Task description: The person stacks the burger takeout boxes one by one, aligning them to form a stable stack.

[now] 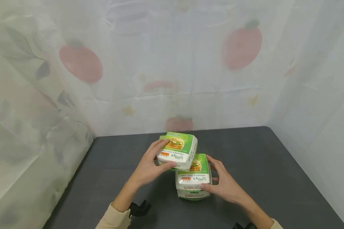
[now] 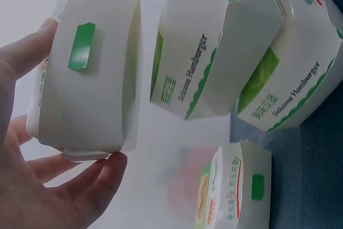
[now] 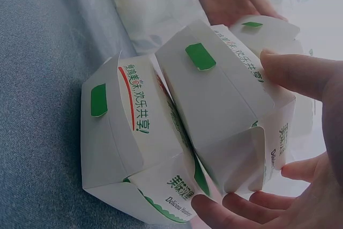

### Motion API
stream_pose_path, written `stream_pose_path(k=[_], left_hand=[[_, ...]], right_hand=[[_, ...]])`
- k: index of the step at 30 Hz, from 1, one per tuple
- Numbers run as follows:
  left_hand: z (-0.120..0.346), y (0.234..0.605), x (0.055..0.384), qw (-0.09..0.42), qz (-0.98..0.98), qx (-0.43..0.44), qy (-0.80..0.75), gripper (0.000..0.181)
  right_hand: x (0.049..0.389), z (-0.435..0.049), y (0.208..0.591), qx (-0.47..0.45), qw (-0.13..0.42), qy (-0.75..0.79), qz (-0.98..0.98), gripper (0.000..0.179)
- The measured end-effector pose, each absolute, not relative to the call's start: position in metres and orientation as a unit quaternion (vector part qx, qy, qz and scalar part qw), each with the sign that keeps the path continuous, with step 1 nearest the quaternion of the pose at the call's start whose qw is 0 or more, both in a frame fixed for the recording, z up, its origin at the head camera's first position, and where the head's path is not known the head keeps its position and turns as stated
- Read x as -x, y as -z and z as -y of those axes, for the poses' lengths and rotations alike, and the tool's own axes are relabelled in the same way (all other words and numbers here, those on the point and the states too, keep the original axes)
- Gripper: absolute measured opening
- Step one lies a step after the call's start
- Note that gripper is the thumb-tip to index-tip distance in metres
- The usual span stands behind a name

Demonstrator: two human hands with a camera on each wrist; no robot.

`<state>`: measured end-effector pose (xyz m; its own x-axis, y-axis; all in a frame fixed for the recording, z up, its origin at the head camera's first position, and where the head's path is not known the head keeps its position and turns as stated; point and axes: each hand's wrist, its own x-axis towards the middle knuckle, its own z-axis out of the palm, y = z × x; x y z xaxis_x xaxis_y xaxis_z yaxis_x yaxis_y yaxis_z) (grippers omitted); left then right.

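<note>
My left hand (image 1: 144, 167) grips a green and white hamburger box (image 1: 176, 149) by its sides, raised and tilted, thumb at the near edge. My right hand (image 1: 227, 184) holds a second hamburger box (image 1: 192, 176), thumb on the near side and fingers along the right side. Under that one sits a third hamburger box (image 3: 115, 138), resting on the table. In the left wrist view another hamburger box (image 2: 238, 186) stands farther back. From the head, the raised box hides most of it and overlaps the far corner of the right-hand box.
The dark table (image 1: 117, 152) reaches back to a pale curtain (image 1: 166, 60) with fruit prints. More curtain (image 1: 25, 111) hangs along the left side, and a pale sheet (image 1: 318, 105) borders the right. Black wrist straps (image 1: 139, 208) sit on both forearms.
</note>
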<state>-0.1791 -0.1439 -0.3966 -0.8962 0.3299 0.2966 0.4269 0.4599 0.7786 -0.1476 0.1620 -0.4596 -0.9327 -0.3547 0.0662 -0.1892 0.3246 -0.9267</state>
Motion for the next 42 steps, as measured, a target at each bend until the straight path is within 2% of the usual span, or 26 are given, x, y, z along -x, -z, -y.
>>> stream_pose_path(k=[23,32,42], left_hand=[[0.118,0.405,0.166,0.077,0.863,0.24,0.438,0.082],[0.111,0.401,0.163,0.083,0.879,0.221,0.415,0.082],[0.104,0.401,0.16,0.085,0.883,0.218,0.408,0.081]], right_hand=[[0.146,-0.164,0.457,0.172,0.077,0.559,-0.808,0.099],[0.141,-0.172,0.438,0.189,0.001,0.532,-0.826,0.088],[0.14,-0.161,0.423,0.218,-0.042,0.552,-0.804,0.076]])
